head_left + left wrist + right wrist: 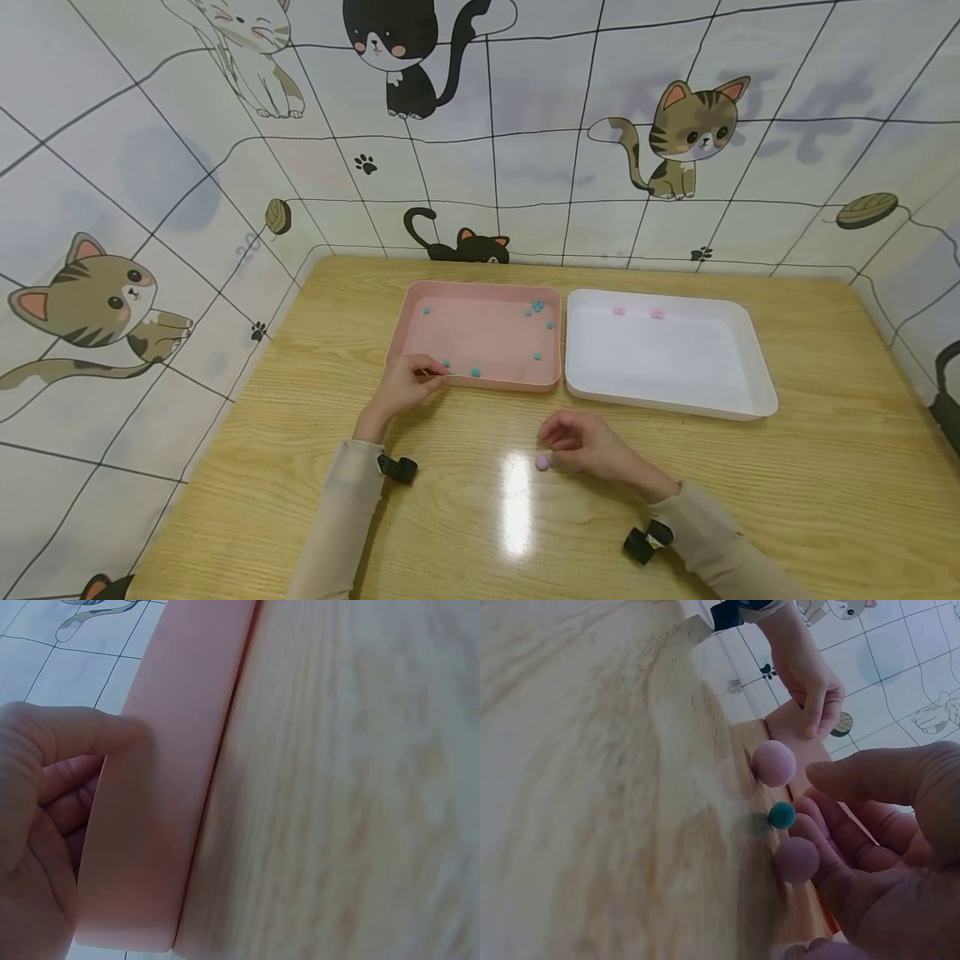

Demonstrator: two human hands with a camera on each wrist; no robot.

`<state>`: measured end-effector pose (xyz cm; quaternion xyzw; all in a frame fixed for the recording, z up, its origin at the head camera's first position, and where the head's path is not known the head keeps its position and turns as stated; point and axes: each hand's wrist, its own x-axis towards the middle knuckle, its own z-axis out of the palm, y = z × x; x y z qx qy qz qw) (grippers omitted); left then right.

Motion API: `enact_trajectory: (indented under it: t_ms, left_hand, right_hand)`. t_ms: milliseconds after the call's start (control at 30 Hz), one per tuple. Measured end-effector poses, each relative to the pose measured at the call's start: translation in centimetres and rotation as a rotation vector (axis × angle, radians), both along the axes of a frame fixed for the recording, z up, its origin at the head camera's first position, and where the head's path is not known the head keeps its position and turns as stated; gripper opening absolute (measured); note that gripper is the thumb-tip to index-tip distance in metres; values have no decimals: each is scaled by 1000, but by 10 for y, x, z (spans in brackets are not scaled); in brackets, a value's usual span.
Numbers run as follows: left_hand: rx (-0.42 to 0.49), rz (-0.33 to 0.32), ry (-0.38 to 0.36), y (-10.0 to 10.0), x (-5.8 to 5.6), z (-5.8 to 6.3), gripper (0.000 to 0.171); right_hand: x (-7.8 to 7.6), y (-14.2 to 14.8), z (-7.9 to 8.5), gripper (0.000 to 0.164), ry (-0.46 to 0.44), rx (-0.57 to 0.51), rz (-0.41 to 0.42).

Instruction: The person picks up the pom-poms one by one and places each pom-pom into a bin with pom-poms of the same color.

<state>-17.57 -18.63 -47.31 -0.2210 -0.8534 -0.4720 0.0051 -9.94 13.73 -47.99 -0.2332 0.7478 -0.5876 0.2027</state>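
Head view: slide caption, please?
Left hand pinches the pink tray, right hand beside a pink ball, white tray beyond.

Left of centre, the left hand (405, 387) hides a corner of the pink tray (480, 332); I can't make out its tiny teal bits (537, 307). Both sleeves (337, 512) run off the bottom edge.

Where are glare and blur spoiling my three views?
Head: white glare streaks the light-brown wooden table, close beside the round pale-pink ball; left wrist: dim, wood grain smeared and soft, while the rim of the rectangular pink tray reads more clearly; right wrist: dim, table blurred at left, yet the small round teal ball has a readable outline.
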Motion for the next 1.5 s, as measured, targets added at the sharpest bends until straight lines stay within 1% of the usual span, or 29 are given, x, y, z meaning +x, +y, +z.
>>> enact_trajectory:
  t_ms: [67,333,467,533,600,700,767,833,967,1000,1033,1233,1300,1367,1500]
  left_hand:
    - [-4,5,-9,0,0,0,5]
    - [-13,12,-21,0,0,1,6]
    - [-16,14,-24,1,0,2,6]
    - [-11,9,-7,1,1,2,6]
    - [-13,4,-8,4,6,12,5]
    - [-10,-1,-1,3,6,13,5]
    - [-13,5,-17,4,6,13,5]
    - [-5,12,-14,0,1,2,5]
    - [-13,25,-15,1,2,2,4]
    - [-13,23,-13,2,2,3,5]
    - [-14,18,-7,3,4,8,5]
    - [-20,-15,-1,11,17,38,5]
    - [-20,-14,-13,11,18,40,5]
    - [-23,-14,-15,12,18,40,5]
    - [-16,-2,-18,7,9,20,6]
  right_hand:
    - [0,0,-1,25,4,1,5]
    - [0,0,-5,21,103,0,44]
    - [1,0,-4,22,129,31,57]
    - [1,0,-3,23,139,52,62]
    - [1,0,-3,24,163,69,70]
    - [1,1,-3,28,194,84,71]
    - [1,1,-3,29,207,88,70]
    - [0,1,-3,30,205,90,65]
    - [-1,1,-3,29,201,79,63]
    - [-1,1,-3,29,196,75,61]
    - [0,1,-3,29,192,74,59]
    - [1,1,0,28,152,71,40]
    - [1,1,-1,27,143,70,33]
    - [1,0,-1,26,130,73,23]
    - [1,-2,1,24,109,73,5]
